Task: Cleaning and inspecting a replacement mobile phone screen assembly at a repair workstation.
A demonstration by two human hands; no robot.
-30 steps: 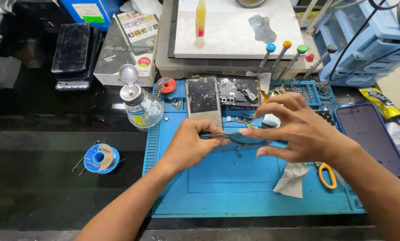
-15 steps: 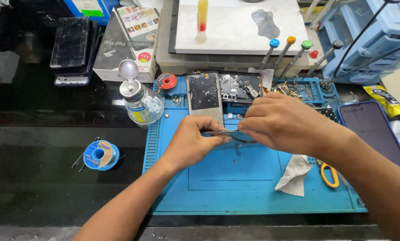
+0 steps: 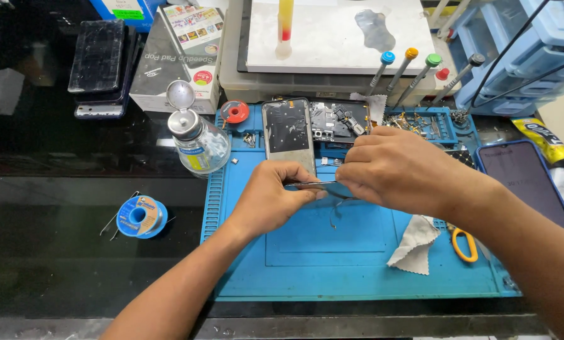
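The left hand (image 3: pixel 266 201) and the right hand (image 3: pixel 395 167) met over the blue mat (image 3: pixel 332 264) on the dark desk (image 3: pixel 55 252). The left hand's grip was pinched shut on thin metal tweezers (image 3: pixel 308 184), which pointed across to the right hand. The right hand's fingers were curled tight around something small at the tweezer tips, maybe a thin dark part, but it was too hidden to tell. A thin wire (image 3: pixel 333 214) hung down just below the hands.

Just behind the hands lay an opened phone (image 3: pixel 288 132) with its inner board (image 3: pixel 338 119) beside it. A clear bottle with a metal top (image 3: pixel 197 141) stood at the mat's left edge. A white cloth (image 3: pixel 414 245) and orange scissors (image 3: pixel 463 242) lay to the right. A blue spool (image 3: pixel 140 216) sat well apart on the left.
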